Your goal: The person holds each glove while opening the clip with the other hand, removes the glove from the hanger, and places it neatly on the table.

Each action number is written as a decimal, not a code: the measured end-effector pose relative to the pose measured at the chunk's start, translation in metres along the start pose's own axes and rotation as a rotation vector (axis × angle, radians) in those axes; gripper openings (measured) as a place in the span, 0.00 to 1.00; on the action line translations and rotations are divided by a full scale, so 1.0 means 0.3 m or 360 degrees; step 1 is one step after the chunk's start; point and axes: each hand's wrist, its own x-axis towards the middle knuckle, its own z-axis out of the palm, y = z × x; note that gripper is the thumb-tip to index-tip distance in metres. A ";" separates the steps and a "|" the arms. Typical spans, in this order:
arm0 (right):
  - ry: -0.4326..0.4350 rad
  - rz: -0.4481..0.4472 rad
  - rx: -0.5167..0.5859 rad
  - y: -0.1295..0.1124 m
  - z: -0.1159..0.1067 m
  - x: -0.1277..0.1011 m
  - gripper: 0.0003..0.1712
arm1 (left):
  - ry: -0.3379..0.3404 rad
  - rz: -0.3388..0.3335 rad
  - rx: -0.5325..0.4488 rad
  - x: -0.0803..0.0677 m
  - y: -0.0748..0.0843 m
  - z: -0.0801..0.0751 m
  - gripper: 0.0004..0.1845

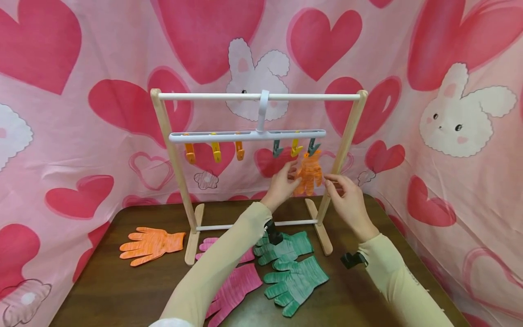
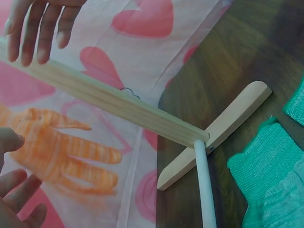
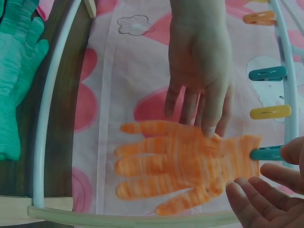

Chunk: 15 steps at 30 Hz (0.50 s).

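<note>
An orange knit glove (image 1: pixel 311 173) hangs fingers-down by its cuff from the end clothespin (image 1: pixel 313 146), a grey-green one at the right end of the white hanger (image 1: pixel 245 136). To the glove's left is my left hand (image 1: pixel 282 184), fingers extended and its thumb tip right at the glove's edge in the right wrist view. On the other side, my right hand (image 1: pixel 347 200) has its fingers loosely bent beside the glove. Neither hand grips anything. In the right wrist view, the right fingertips (image 3: pixel 232 186) show close to the cuff, near the clothespin.
The hanger hooks over a wooden rack's white top bar (image 1: pixel 310 97). Several other clothespins (image 1: pixel 217 152) hang from it without gloves. On the brown table (image 1: pixel 135 295) lie another orange glove (image 1: pixel 152 245), pink gloves (image 1: pixel 237 288) partly under the left sleeve, and green gloves (image 1: pixel 297 281).
</note>
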 end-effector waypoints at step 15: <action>-0.0029 0.0026 -0.0035 -0.001 -0.011 -0.010 0.16 | -0.0043 0.0097 0.0057 0.004 0.031 0.028 0.22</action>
